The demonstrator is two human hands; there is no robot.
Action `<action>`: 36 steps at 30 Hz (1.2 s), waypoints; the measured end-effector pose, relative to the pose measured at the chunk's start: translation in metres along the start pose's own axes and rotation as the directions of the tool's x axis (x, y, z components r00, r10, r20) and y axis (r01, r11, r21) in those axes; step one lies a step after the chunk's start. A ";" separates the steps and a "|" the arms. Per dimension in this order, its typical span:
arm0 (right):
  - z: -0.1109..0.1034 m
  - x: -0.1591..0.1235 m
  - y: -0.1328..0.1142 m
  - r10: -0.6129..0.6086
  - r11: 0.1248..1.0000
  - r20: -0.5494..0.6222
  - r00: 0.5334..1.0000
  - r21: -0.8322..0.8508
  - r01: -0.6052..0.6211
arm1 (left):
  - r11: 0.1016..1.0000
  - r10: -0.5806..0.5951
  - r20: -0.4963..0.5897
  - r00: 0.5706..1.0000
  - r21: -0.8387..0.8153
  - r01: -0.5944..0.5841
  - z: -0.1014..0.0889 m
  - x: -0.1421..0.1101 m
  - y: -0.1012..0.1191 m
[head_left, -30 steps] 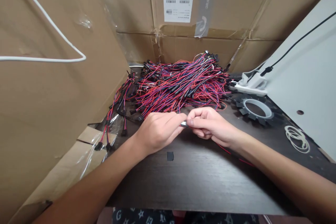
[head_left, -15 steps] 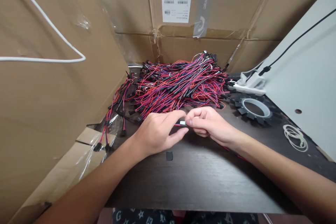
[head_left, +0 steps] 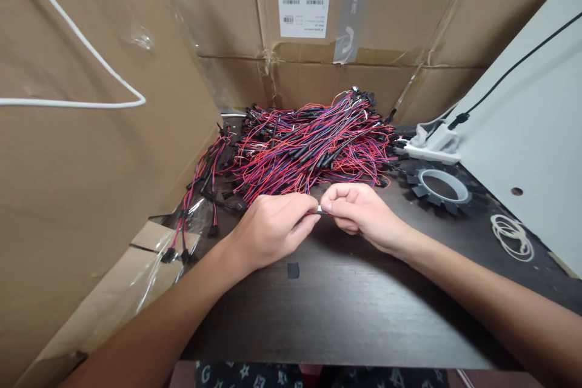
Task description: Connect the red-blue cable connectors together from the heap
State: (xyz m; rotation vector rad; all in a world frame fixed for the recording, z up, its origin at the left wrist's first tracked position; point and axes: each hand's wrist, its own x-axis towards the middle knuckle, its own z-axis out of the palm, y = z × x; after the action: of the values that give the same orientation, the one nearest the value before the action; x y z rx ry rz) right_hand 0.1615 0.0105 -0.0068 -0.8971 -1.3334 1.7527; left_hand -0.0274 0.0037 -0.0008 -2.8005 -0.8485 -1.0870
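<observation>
Between my two hands, just above the dark table (head_left: 345, 315), is a thin wire cable (head_left: 320, 210) with a small white patch showing. My left hand (head_left: 277, 224) pinches it between thumb and fingers. Close beside it, my right hand (head_left: 359, 209) grips the same cable, thumb against curled fingers. Most of the cable is hidden by the fingers. Just behind the hands lies a big heap of red, blue and black wire cables (head_left: 313, 139). A small black square of tape (head_left: 293, 270) sits on the table in front of my left hand.
At the right stands a roll hung with black tape pieces (head_left: 443, 188), near a white power strip (head_left: 434, 148) and a coiled pale cord (head_left: 511, 237). Several loose wire cables (head_left: 184, 212) lie at the left. Cardboard boxes (head_left: 309, 82) wall the back and left; a white panel (head_left: 527, 127) the right.
My left thumb and fingers, apart before, have closed onto the cable beside my right hand. The right hand has stayed almost in place, keeping its hold.
</observation>
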 end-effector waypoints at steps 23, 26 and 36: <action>0.001 0.000 0.002 -0.132 0.980 0.008 0.991 -0.151 0.132 | 0.822 -0.450 0.155 0.880 -0.314 0.475 -0.006 0.011 0.008; 0.001 -0.001 0.003 -0.140 0.972 -0.013 0.990 -0.191 0.135 | 0.719 -0.547 0.197 0.813 -0.387 0.577 -0.005 0.013 0.008; -0.003 -0.002 0.004 -0.233 0.872 0.006 0.972 -0.442 0.212 | 0.407 -0.719 0.343 0.604 -0.495 0.767 -0.004 0.019 0.012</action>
State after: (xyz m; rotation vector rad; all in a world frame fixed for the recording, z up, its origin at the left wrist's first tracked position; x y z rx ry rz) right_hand 0.1647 0.0098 -0.0113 -0.9712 -1.7661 1.2636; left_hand -0.0126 0.0018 0.0165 -2.9207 -2.3278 -1.5702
